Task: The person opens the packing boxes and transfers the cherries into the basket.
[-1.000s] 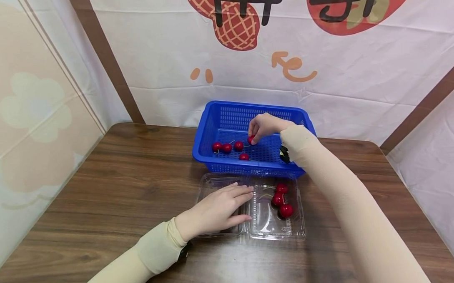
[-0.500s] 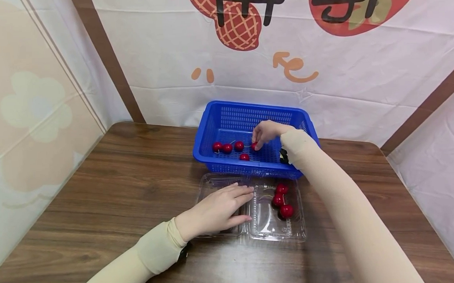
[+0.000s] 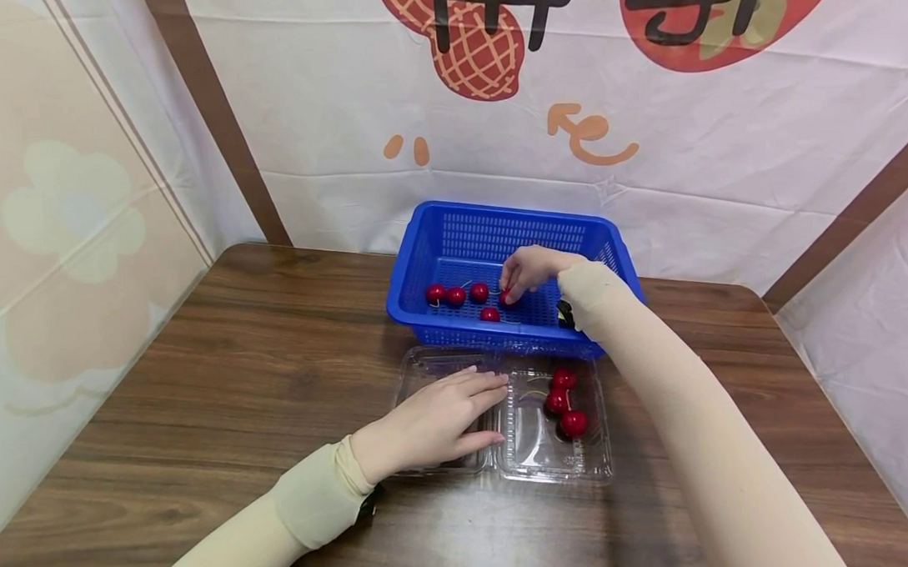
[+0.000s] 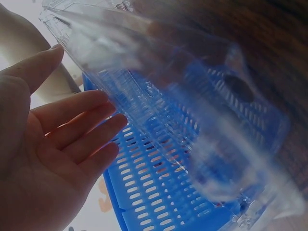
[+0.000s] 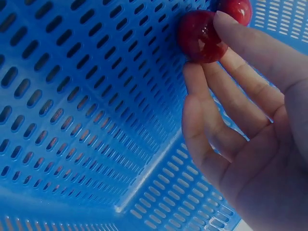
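Inside the blue basket (image 3: pixel 401 277), my right hand (image 3: pixel 532 270) pinches a red cherry (image 5: pixel 202 37) between thumb and fingertips. Several more cherries (image 3: pixel 456 296) lie on the basket floor, left of that hand. My left hand (image 3: pixel 443 413) lies with straight fingers over the left half of a clear plastic clamshell box (image 3: pixel 535 468), fingertips at its middle fold. In the left wrist view the box's clear wall (image 4: pixel 144 96) stands beside the fingers. Three cherries (image 3: pixel 574 423) with thin stems sit in the right half of the box.
The basket stands at the back of the brown wooden table (image 3: pixel 277 365), against a printed cloth backdrop (image 3: pixel 328 129). The clear box lies directly in front of the basket. A dark wrist device (image 3: pixel 566 315) shows under the right sleeve.
My right hand, with the cherry between its fingers, has moved slightly down and toward the front of the basket. My left hand has stayed in place on the box.
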`<control>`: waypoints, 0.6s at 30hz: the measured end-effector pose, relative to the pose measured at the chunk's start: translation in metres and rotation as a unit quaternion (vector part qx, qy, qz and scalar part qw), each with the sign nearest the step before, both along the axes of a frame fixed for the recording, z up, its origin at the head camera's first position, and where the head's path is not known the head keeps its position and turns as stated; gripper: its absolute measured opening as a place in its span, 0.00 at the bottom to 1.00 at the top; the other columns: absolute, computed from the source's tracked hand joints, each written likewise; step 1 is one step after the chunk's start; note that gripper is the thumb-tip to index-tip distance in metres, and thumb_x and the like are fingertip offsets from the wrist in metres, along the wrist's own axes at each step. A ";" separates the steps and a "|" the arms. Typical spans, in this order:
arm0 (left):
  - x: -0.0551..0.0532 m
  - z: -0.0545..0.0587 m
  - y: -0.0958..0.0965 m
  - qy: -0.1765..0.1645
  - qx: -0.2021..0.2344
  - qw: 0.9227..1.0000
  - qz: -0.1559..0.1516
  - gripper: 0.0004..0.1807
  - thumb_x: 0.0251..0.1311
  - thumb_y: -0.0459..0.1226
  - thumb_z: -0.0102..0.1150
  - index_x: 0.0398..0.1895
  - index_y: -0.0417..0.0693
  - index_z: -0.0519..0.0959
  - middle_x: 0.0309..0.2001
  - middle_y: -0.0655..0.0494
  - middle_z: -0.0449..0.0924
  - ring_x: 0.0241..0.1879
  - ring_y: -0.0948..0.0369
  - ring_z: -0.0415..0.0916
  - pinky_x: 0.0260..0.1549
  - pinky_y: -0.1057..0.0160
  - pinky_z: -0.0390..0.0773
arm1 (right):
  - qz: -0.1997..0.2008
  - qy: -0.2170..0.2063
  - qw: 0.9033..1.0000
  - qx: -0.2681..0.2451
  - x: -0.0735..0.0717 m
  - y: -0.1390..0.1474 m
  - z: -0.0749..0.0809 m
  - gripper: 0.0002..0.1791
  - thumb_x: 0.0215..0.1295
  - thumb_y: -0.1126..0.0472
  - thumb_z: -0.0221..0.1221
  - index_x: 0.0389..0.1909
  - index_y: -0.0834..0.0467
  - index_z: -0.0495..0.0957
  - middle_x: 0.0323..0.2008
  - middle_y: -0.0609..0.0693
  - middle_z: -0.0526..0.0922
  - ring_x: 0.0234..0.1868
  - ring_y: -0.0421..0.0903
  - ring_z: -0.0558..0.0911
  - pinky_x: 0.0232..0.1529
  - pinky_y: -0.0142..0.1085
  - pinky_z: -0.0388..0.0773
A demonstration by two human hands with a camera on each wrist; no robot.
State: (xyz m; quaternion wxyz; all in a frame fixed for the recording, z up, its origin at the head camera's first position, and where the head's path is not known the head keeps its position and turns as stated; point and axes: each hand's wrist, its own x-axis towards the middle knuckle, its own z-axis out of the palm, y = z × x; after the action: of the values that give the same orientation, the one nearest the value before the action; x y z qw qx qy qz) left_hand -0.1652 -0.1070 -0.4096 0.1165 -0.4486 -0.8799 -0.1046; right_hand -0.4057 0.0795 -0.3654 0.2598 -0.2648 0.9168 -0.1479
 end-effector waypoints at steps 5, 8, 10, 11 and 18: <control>0.000 0.000 0.000 -0.002 0.001 1.000 0.001 0.30 0.62 0.53 0.56 0.58 0.39 0.75 0.62 0.47 0.73 0.64 0.54 0.69 0.69 0.56 0.61 | -0.004 -0.003 1.000 0.001 0.000 0.002 0.002 0.17 0.57 0.57 0.66 0.46 0.59 0.79 0.49 0.55 0.83 0.48 0.46 0.81 0.47 0.41 0.82; 0.000 -0.001 0.000 -0.001 0.003 1.000 0.000 0.30 0.62 0.53 0.56 0.57 0.39 0.75 0.62 0.47 0.73 0.63 0.54 0.69 0.69 0.56 0.62 | -0.012 -0.005 1.000 -0.002 -0.001 0.004 0.003 0.18 0.57 0.57 0.66 0.47 0.60 0.79 0.50 0.56 0.82 0.50 0.48 0.81 0.49 0.43 0.81; 0.000 -0.001 0.000 0.001 0.003 1.000 0.000 0.30 0.62 0.53 0.56 0.57 0.39 0.75 0.61 0.47 0.73 0.63 0.54 0.69 0.69 0.56 0.62 | -0.018 -0.008 1.000 -0.005 -0.001 0.005 0.004 0.18 0.58 0.57 0.66 0.47 0.60 0.79 0.51 0.57 0.82 0.51 0.49 0.80 0.50 0.45 0.81; 0.000 -0.001 0.000 0.002 0.003 1.000 0.000 0.30 0.62 0.53 0.56 0.57 0.39 0.75 0.61 0.47 0.73 0.63 0.54 0.69 0.69 0.56 0.62 | -0.023 -0.010 1.000 -0.007 -0.001 0.006 0.005 0.18 0.58 0.57 0.66 0.47 0.60 0.79 0.51 0.57 0.82 0.51 0.49 0.80 0.51 0.45 0.81; -0.001 -0.001 0.001 0.001 0.002 1.000 -0.001 0.30 0.62 0.53 0.56 0.58 0.39 0.75 0.62 0.47 0.73 0.63 0.54 0.69 0.69 0.56 0.62 | -0.039 -0.017 0.999 -0.018 -0.001 0.010 0.007 0.18 0.58 0.58 0.65 0.48 0.60 0.78 0.53 0.57 0.81 0.53 0.51 0.80 0.53 0.47 0.79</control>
State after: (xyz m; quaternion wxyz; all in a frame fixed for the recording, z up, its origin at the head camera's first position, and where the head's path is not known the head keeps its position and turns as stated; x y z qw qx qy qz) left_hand -0.1657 -0.1064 -0.4109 0.1177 -0.4490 -0.8794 -0.1058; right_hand -0.4071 0.0892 -0.3586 0.2644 -0.2308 0.9192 -0.1787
